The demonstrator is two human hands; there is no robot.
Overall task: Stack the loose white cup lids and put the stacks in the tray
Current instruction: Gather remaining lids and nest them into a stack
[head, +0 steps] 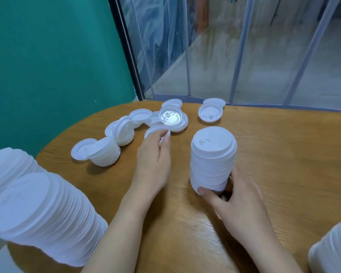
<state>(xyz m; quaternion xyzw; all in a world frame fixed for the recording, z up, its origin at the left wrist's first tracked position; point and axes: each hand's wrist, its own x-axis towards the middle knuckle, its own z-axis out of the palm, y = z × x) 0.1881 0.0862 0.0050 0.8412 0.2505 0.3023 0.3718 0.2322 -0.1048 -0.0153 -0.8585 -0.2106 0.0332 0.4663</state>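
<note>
Worktop (274,154): rounded wooden surface, set against a teal wall (47,56) at left and a clear panelled partition (244,56) behind.

Right hand (242,201): fingers and thumb curled round the foot of an upright lid stack (213,160) standing at centre right on the worktop; thumb tip pressed against its lowest lids.

Left hand (154,162): reaches forward, fingers bent over the near rim of a single loose lid (156,132); fingertips cover that rim, and whether the lid is lifted or lies flat cannot be told.

Loose lids, far side: a cluster of overlapping lids (169,117) just beyond the left hand, one lying hollow side up with moulded lettering visible; a separate pair (210,113) to the right, near the partition, apart from the cluster.

Short leaning stacks (106,152): two, left of the left hand, tilted against each other, with a flat lid (81,149) touching the nearer one.

Tall stacks (43,217): two, near left, blurred and close to the camera, overhanging the worktop edge. A further white stack (335,251) shows at the lower right corner, partly cut off.

Tray: cannot be made out.
</note>
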